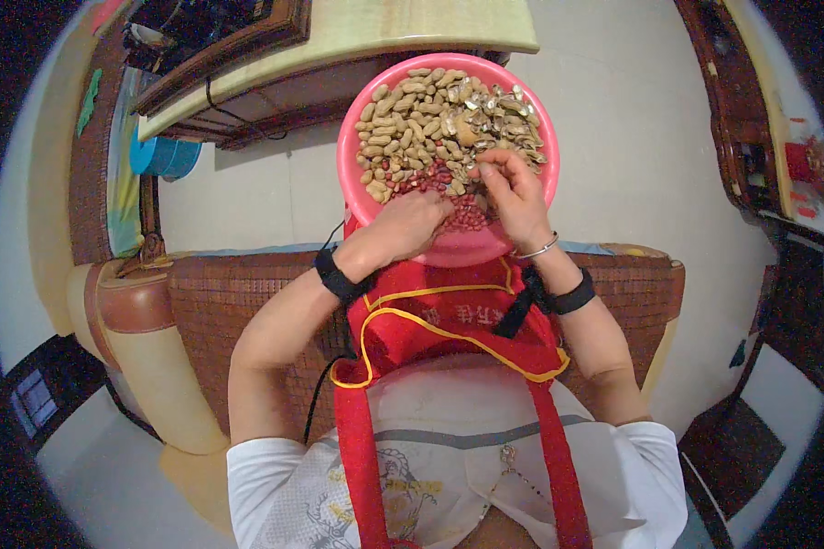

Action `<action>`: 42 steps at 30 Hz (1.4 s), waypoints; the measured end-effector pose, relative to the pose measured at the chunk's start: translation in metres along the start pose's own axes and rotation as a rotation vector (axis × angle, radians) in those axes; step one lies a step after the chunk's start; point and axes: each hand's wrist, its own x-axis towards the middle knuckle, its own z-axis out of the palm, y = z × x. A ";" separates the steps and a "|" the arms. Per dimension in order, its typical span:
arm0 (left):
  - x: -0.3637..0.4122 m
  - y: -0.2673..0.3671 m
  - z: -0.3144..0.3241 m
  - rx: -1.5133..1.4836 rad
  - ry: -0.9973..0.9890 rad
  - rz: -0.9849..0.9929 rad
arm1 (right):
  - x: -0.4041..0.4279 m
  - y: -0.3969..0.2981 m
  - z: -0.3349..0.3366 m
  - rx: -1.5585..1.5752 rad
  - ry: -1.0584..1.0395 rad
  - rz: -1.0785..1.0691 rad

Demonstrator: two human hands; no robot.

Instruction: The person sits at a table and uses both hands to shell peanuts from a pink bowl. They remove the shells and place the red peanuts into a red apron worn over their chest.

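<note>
A pink plastic basin (347,171) rests before me at lap height. Unshelled peanuts (402,117) fill its far left side. Split, empty peanut shells (515,127) are heaped at the far right, and red-skinned peanut kernels (463,214) lie on the near side. My left hand (412,221) reaches over the kernels with its fingers curled; the fingertips and anything in them are partly hidden. Inside the right part of the basin, my right hand (518,195) has thumb and index finger close together beside a pale bit of shell. Whether they pinch it is unclear.
The basin's near rim is against my red apron (412,336). A pale-topped table or cabinet (419,27) stands just beyond the basin. I sit on a seat with a brown woven mat (247,309). A blue round container (165,156) stands at the left on the tiled floor (625,137).
</note>
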 end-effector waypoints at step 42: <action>0.003 -0.040 -0.025 -1.862 0.081 -0.264 | -0.001 -0.009 0.009 -0.393 -0.194 -0.044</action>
